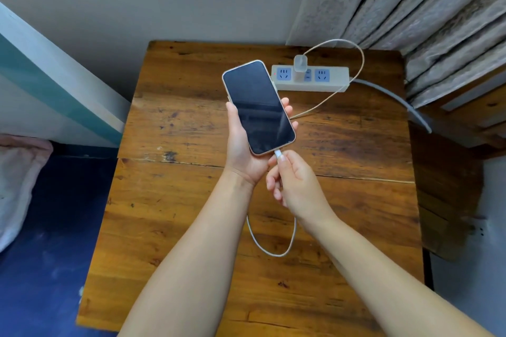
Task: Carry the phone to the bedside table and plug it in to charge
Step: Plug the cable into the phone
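Observation:
A phone [258, 107] with a dark screen and a pale gold rim is held above the wooden bedside table [191, 227], screen up. My left hand [243, 150] grips it from below and the left side. My right hand [295, 183] pinches the white plug of the charging cable [278, 154], which sits at the phone's bottom edge. The cable [353, 82] loops back to a white charger [300, 67] standing in a white power strip [320, 78] at the table's far side. Another loop of the cable hangs under my wrists.
A grey cord [394, 97] runs from the power strip off the right edge of the table. Patterned curtains [438, 13] hang at the far right. A bed edge [54, 85] and pink cloth [19, 178] lie to the left, over a blue floor.

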